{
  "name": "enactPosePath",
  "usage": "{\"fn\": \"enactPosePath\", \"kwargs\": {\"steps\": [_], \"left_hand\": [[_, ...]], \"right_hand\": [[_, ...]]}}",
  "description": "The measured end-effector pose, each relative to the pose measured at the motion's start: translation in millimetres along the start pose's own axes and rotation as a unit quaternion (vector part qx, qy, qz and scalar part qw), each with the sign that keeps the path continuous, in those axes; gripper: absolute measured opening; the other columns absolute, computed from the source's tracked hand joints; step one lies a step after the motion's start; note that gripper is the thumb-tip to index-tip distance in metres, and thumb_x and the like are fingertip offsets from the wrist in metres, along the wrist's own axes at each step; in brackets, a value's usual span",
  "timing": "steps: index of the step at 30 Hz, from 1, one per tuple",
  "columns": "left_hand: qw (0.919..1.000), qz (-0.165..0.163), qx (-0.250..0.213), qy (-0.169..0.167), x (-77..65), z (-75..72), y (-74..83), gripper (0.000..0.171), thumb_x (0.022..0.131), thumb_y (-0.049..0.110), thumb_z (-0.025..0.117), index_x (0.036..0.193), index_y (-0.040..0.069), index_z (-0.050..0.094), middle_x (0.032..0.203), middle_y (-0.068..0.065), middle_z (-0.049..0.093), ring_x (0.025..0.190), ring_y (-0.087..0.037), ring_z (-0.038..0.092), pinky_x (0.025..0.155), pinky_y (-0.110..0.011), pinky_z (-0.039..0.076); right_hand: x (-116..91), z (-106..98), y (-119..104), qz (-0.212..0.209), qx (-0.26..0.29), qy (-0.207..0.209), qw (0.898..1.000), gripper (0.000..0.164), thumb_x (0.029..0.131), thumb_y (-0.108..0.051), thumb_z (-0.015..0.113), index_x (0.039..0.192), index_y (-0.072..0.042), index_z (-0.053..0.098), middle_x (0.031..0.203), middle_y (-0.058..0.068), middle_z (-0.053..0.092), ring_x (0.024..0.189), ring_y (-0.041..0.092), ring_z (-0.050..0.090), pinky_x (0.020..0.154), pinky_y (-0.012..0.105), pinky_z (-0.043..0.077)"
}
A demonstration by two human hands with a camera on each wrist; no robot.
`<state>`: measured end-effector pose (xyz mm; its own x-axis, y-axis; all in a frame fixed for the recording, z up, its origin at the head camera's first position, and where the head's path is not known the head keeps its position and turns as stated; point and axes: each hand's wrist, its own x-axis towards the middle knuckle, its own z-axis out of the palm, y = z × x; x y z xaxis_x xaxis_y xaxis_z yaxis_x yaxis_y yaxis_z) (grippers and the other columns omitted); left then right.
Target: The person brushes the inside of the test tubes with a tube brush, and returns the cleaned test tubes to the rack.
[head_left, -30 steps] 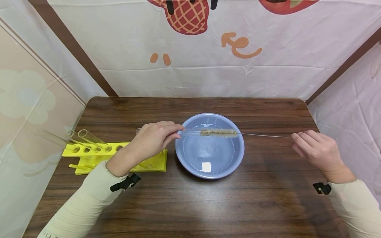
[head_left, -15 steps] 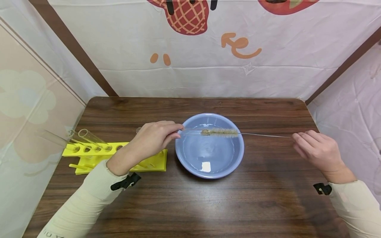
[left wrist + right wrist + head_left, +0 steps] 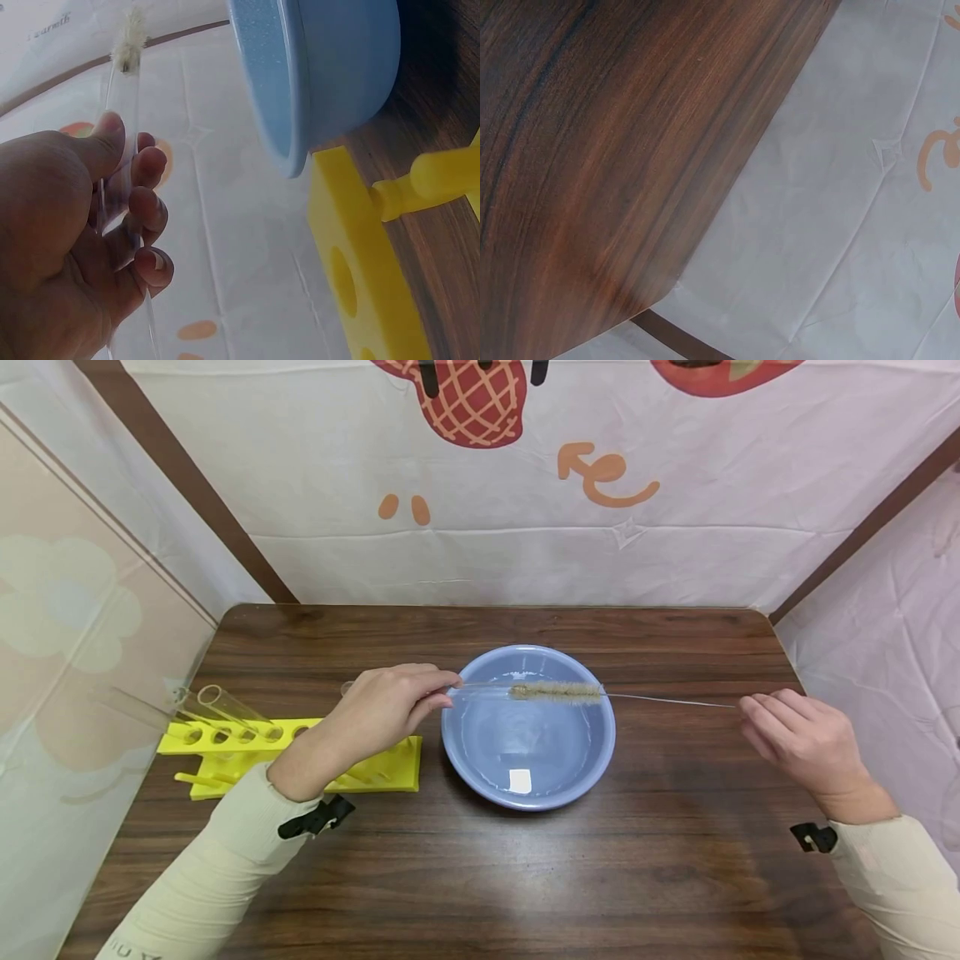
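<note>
My left hand grips a clear glass test tube, held sideways over the blue basin. In the left wrist view the fingers and thumb curl round the tube. A bristle tube brush lies in line with it, its tip at the tube's mouth and most of the pale bristles showing outside. Off to the right, my right hand pinches the far end of the brush's thin wire handle. Neither that hand nor the brush appears in the right wrist view.
A yellow test tube rack stands left of the basin, partly hidden under the left forearm. Several glass tubes lean in its left holes. Water in the basin catches a bright reflection. The wooden table backs onto a printed cloth wall.
The right hand has drawn the brush slightly to the right, away from the left hand. The left hand and the tube have barely moved.
</note>
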<state>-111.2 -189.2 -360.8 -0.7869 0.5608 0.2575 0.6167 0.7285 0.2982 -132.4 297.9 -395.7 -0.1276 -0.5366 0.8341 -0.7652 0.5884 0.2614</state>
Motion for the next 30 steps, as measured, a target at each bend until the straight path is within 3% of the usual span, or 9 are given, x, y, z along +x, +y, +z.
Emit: {"fn": "enactPosePath", "kwargs": {"steps": [21, 30], "left_hand": [[1.0, 0.005, 0.0, -0.008, -1.7, -0.6, -1.1, 0.03, 0.101, 0.027, 0.066, 0.127, 0.012, 0.07, 0.102, 0.001, 0.072, 0.088, -0.015, 0.067, 0.07, -0.036, 0.056], [1.0, -0.009, -0.003, -0.001, -5.6, -1.2, -6.3, 0.029, 0.1, 0.024, 0.067, 0.125, 0.012, 0.071, 0.11, -0.001, 0.073, 0.098, -0.019, 0.07, 0.075, -0.041, 0.057]], "right_hand": [[-5, 1, 0, 0.016, 0.007, 0.008, 1.0, 0.032, 0.104, -0.015, 0.054, 0.084, 0.005, 0.068, 0.07, 0.016, 0.065, 0.053, 0.033, 0.054, 0.047, 0.049, 0.042], [-18, -6, 6, 0.062, -0.007, 0.004, 0.998, 0.03, 0.099, -0.012, 0.05, 0.084, 0.006, 0.068, 0.068, 0.019, 0.063, 0.055, 0.036, 0.055, 0.052, 0.047, 0.04]]}}
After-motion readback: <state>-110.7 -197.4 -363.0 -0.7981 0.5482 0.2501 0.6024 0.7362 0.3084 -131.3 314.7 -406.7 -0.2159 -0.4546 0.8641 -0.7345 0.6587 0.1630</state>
